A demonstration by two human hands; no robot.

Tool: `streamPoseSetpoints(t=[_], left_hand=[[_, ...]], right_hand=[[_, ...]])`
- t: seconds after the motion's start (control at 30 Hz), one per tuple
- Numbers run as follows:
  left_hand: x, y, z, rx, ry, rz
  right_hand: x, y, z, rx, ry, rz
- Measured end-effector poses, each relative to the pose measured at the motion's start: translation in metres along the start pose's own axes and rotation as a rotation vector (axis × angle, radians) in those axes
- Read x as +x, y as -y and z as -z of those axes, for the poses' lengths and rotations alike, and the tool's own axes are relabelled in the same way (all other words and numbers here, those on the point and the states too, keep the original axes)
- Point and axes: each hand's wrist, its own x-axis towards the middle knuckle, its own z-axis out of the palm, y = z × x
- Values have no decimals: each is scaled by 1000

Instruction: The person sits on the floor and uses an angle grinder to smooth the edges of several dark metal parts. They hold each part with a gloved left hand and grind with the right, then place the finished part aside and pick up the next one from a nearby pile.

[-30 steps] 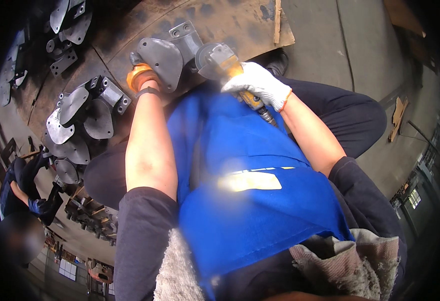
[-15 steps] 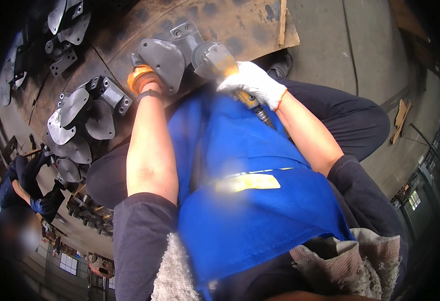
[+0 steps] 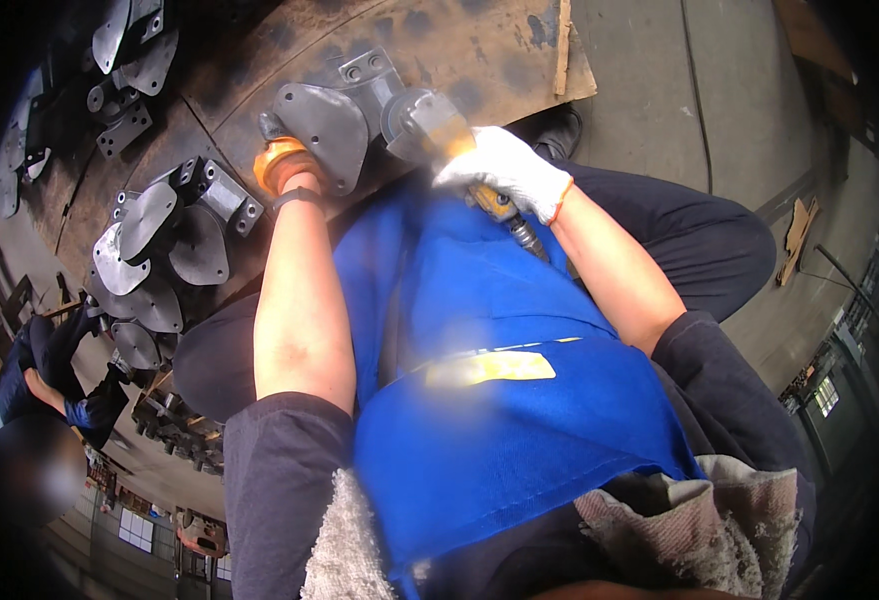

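In the head view the person's got both gloved hands busy up past a blue apron (image 3: 519, 450). The left hand (image 3: 284, 163), in an orange glove with a dark band (image 3: 297, 196) on the wrist, is curled in at the left edge of a grey metal bracket (image 3: 324, 130) and has hold of it, though most of the fingers are hidden behind the plate, so can't tell exactly how tight. The bracket sits just to the right of that hand, its rounded plate facing up with a few holes in it, and a smaller block with two holes sticks out beyond. The right hand (image 3: 509, 170), in a white glove, is wrapped snugly around a yellow angle grinder (image 3: 437, 122); the grinder's head is ahead and left of that hand, disc right by the bracket, can't tell if they're touching. Left of the left hand there's a pile of similar brackets (image 3: 149, 220) on a brown, stained work surface (image 3: 249, 65), with another bunch of metal parts (image 3: 139, 60) farther off. A dark shoe (image 3: 564, 130) is just past the right hand, and a wood strip (image 3: 563, 45) lies beyond that.
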Motion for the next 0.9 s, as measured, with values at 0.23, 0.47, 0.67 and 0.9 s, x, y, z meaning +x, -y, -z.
streamPoseSetpoints(t=[0.23, 0.47, 0.67, 0.9], left_hand=[[44, 10, -53, -401, 72, 141], [46, 9, -60, -192, -70, 16], [43, 5, -52, -454, 34, 120], [57, 12, -81, -121, -85, -56]], right_hand=[[21, 34, 0, -104, 21, -41], [17, 23, -3, -56, 42, -33], [9, 19, 3, -62, 13, -33], [-3, 17, 0, -105, 23, -26]])
